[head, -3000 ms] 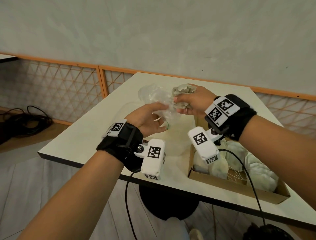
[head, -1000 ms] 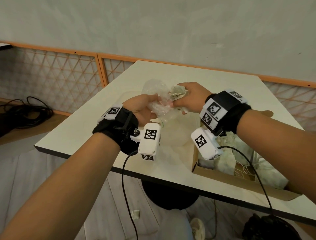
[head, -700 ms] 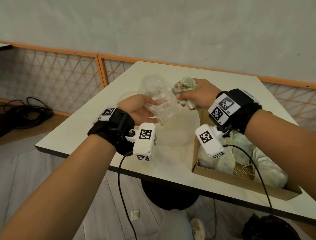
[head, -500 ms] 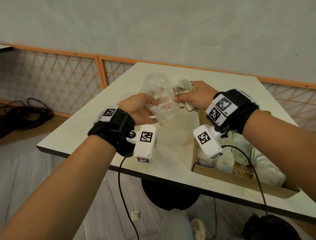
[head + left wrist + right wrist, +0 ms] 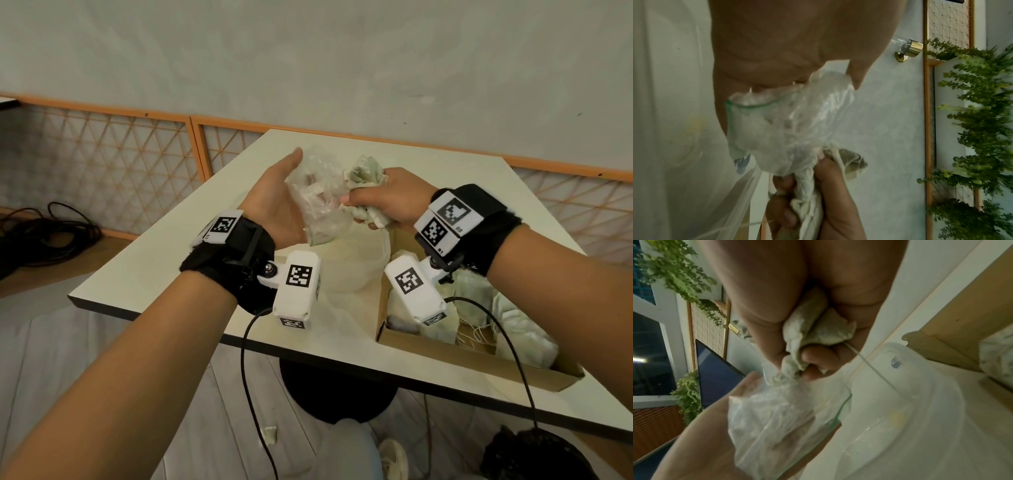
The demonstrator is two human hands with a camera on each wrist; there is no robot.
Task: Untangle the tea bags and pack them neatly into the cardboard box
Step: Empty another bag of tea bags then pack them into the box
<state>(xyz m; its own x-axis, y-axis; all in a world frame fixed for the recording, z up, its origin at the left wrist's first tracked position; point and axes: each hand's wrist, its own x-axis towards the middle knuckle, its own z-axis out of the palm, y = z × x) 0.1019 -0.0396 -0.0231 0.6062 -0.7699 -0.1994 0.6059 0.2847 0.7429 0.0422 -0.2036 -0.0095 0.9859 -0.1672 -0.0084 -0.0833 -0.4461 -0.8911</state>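
My right hand [image 5: 387, 202] grips a crumpled bunch of pale tea bags [image 5: 364, 173] above the table, its fingers curled round them [image 5: 818, 327]. Right beside it, a crumpled clear plastic bag [image 5: 318, 198] lies against the palm of my left hand [image 5: 274, 205], whose thumb points up and whose fingers look straight. In the right wrist view the bag [image 5: 772, 418] rests on that flat palm [image 5: 701, 434]. The tea bags [image 5: 807, 194] touch the bag's edge [image 5: 789, 123]. An open cardboard box [image 5: 462, 353] at the right holds several more tea bags [image 5: 513, 308] with loose strings.
The white table [image 5: 171, 260] has its near edge just below my wrists. A second piece of clear plastic [image 5: 352, 270] lies on it left of the box. A wall and lattice panels stand behind; black cables lie on the floor at left.
My left hand has gone from gripping the plastic bag to lying flat, with the bag on its palm. The right hand still holds the tea bags, close against the bag.
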